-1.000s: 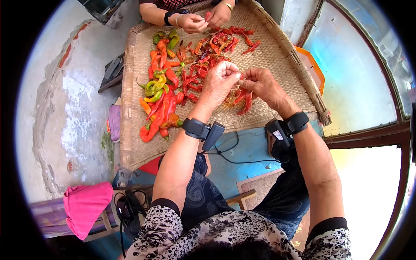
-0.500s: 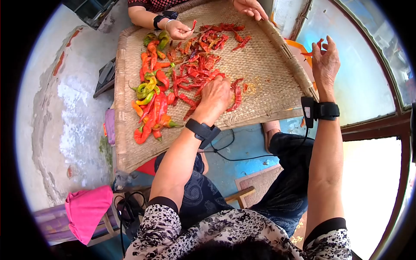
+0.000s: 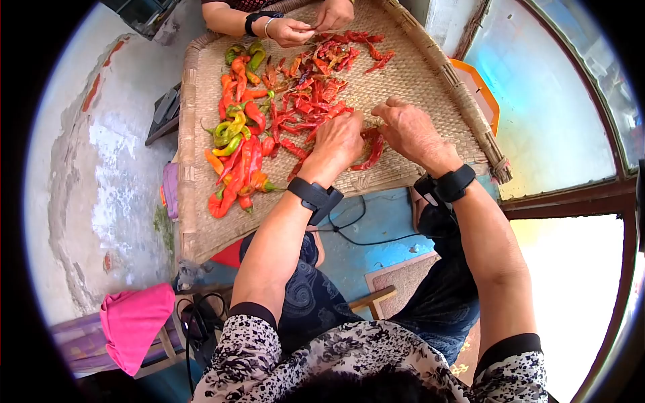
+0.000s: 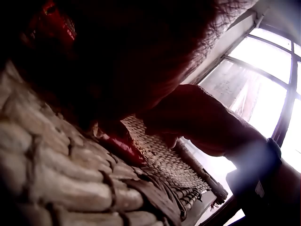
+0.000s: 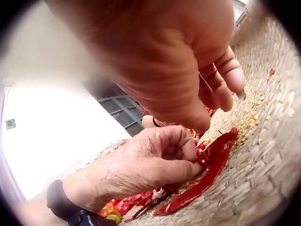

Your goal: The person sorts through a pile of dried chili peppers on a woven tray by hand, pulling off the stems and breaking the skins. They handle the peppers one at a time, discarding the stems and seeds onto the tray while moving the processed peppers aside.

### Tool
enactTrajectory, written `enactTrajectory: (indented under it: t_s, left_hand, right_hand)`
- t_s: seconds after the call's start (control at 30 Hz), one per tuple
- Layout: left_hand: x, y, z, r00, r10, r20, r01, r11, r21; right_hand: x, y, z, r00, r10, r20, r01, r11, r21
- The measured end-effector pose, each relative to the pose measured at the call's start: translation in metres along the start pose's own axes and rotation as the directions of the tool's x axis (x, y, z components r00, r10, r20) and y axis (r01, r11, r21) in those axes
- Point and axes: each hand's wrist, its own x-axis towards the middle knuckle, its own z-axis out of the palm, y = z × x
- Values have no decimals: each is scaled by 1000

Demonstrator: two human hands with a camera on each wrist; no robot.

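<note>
Dried red peppers (image 3: 316, 104) lie in a loose heap on the woven tray (image 3: 410, 84). My left hand (image 3: 336, 146) is low at the heap's near edge; in the right wrist view its thumb and index finger (image 5: 176, 150) pinch a dried red pepper, partly hidden by them. Just right of it, my right hand (image 3: 416, 134) hovers with loosely bent fingers, nothing visible in them. Below both hands a long, flattened red pepper (image 5: 202, 186) lies on the weave, with pale seeds scattered beside it. The left wrist view is mostly dark.
Fresh red and green peppers (image 3: 248, 168) fill the tray's left side. Across the tray, another person's hands (image 3: 292, 32) work close together. An orange-rimmed container (image 3: 490, 101) stands beyond the right rim, near the window. A black cable (image 3: 376, 242) hangs below the tray.
My right hand has come back from beside the orange-rimmed container to the tray, and the red peppers it held no longer show. The other person's hands have come together.
</note>
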Motion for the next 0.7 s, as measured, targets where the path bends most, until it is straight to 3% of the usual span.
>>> enactTrajectory:
  t_s: [0.17,0.27,0.33,0.37,0.47,0.5,0.53,0.63,0.7]
  left_hand:
    - [1,-2,-8,996,76,-52,-82,989,-121]
    - [2,0,-18,985,119,-128,-143,970,-199]
    - [2,1,-21,959,93,-268,-156,962,-224]
    - [1,1,-24,959,93,-268,-156,962,-224]
    - [-12,1,-37,983,42,-177,-82,970,-230]
    - [-19,1,-37,997,71,6,-69,976,-208]
    - [-26,2,-37,978,92,187,-58,981,-183]
    - [-42,7,-33,972,167,164,-149,982,-120]
    - [-43,7,-26,972,176,155,-157,979,-126]
  right_hand:
    - [6,-1,12,1000,-31,6,31,999,-10]
    - [12,-8,1,998,2,56,2,998,-66]
    - [13,-7,-9,1000,16,8,-15,991,-130]
    - [15,-3,-14,1000,16,8,-15,991,-130]
    - [20,26,-32,927,100,-363,-150,982,-113]
    - [18,40,-39,860,97,-501,-164,982,-93]
    - [13,47,-52,813,174,-555,-251,966,-65]
    - [-2,75,-78,659,308,-686,-437,899,-17]
    - [-12,92,-85,655,408,-636,-579,812,-75]
